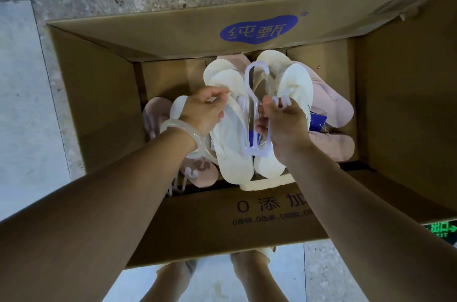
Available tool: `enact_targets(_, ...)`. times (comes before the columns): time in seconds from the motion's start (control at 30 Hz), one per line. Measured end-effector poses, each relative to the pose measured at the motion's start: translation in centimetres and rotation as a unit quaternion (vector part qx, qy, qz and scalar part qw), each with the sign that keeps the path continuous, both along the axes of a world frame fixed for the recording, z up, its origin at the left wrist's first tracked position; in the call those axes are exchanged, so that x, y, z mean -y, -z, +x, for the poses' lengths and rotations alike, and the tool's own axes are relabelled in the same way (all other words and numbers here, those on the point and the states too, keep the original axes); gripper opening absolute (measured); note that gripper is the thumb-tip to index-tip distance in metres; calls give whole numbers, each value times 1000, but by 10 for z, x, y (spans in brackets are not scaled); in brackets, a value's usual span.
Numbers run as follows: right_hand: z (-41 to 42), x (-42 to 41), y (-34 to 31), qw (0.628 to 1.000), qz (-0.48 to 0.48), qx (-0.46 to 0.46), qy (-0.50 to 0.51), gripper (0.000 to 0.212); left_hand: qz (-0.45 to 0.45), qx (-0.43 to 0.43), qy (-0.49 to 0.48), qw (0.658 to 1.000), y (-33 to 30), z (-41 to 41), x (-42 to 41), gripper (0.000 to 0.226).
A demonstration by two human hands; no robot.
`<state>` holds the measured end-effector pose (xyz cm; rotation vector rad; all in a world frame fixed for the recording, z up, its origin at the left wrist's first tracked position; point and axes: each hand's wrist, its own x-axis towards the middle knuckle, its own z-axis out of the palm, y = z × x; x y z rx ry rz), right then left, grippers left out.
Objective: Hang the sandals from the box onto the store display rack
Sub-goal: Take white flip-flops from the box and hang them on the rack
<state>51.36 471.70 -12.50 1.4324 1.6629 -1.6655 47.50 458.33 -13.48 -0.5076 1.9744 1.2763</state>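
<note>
Reaching into the open cardboard box (103, 93), both hands work over a cream pair of sandals (232, 143) lying near the middle of the box floor, among other cream and pink pairs: the left hand (201, 111) pinches the strap of one sandal, and the right hand (284, 123) is curled round the clear plastic hanger (252, 108) that joins the pair. They look light, thin and bendy, likely foam, so the stiff hanger, especially its hook, seems the surest hold; the thin plastic might snap if twisted. A blue logo (258, 29) on the far flap reads 纯甄; the near flap carries "0 添加" and smaller print too blurred to read. A blue tag (317, 122) shows beside the right hand
</note>
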Motion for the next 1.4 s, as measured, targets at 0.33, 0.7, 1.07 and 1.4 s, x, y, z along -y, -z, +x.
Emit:
enact_targets(0.33,-1,-3,3,998,19,-35,-46,18,42,-9,-4,999,0,-1,-2,24)
enact_targets(0.7,4,8,3,994,48,-91,-24,22,-54,82,-50,994,-12,-12,-20,32)
enact_targets(1.07,7,15,3,995,14,-67,69,22,-57,174,39,982,-25,-21,-22,31)
enact_targets(1.4,9,24,-1,988,13,-121,97,21,8,230,-4,973,-38,-29,-27,30)
